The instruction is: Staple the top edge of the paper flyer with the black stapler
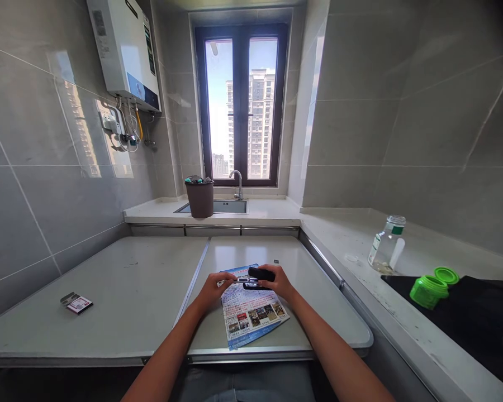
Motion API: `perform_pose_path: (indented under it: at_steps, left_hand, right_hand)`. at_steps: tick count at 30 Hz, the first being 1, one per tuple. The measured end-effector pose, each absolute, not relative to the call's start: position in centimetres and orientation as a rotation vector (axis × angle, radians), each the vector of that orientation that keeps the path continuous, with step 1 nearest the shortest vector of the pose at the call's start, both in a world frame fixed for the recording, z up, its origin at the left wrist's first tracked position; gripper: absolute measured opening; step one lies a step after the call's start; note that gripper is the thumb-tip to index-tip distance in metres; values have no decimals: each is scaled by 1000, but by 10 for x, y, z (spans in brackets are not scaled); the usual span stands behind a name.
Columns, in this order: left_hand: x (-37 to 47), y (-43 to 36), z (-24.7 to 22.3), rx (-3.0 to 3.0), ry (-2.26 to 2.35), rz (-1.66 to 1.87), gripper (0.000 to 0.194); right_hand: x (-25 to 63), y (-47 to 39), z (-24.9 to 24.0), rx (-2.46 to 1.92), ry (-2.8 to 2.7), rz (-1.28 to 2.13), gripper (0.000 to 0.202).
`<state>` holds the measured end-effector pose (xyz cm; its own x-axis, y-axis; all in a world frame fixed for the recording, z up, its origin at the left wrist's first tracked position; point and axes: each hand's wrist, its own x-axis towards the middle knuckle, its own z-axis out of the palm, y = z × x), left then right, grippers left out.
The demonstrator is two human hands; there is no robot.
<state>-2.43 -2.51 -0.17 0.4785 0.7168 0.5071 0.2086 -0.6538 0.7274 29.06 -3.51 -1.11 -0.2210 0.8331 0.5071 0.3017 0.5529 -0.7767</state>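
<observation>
My right hand [280, 281] is closed around the rear of a black stapler [260, 273], whose top is lifted away from its silver inner part. My left hand [213, 289] is closed in a pinch at the left end of that silver part. What sits between its fingertips is too small to make out. Both hands are over a printed leaflet [251, 315] with blue edges and a row of small photos, lying on the folding table [318, 312]. Just beyond the right hand lies a tiny grey piece [276, 261], perhaps a strip of staples.
On the table's left half lies a small opened box [79, 303]. A brown bin [200, 200] stands by the sink [230, 207] under the window. Along the right counter [331, 229] are a glass jar [386, 245] and an opened green container [428, 291].
</observation>
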Motion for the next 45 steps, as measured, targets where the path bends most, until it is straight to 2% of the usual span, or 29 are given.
perform_pose_path:
  at_steps: [5,9,13,17,20,25,27,32,37,45]
  left_hand:
    - [-24,-23,-6,2053,682,1007,30]
    - [-12,-24,-13,2110,680,1013,37]
    - [-4,-26,-16,2266,781,976,23]
    - [-4,-25,-12,2286,875,988,17]
    - [-4,-19,-11,2308,1111,1063,9]
    - [-4,-10,-22,2353,1383,980,15]
    - [-5,-9,-26,2376,1423,914,23]
    - [-9,-7,-31,2413,1408,799,22]
    - [-13,-2,-32,2413,1348,792,23]
    - [-15,-1,-28,2424,1223,804,19]
  right_hand:
    - [288,-36,-10,-853,-1832,813,58]
    - [272,-39,-13,-786,-1966,769,56]
    - [262,-39,-17,-755,-2010,733,56]
    - [263,-37,-16,-807,-1954,732,55]
    - [267,-34,-11,-904,-1842,679,51]
    - [288,-28,-4,-1302,-1510,315,40]
    - [300,-28,0,-1489,-1480,169,39]
    - [321,-34,7,-1862,-1511,57,42]
    - [321,-35,4,-1983,-1587,82,43]
    - [314,-42,9,-1854,-1892,123,64]
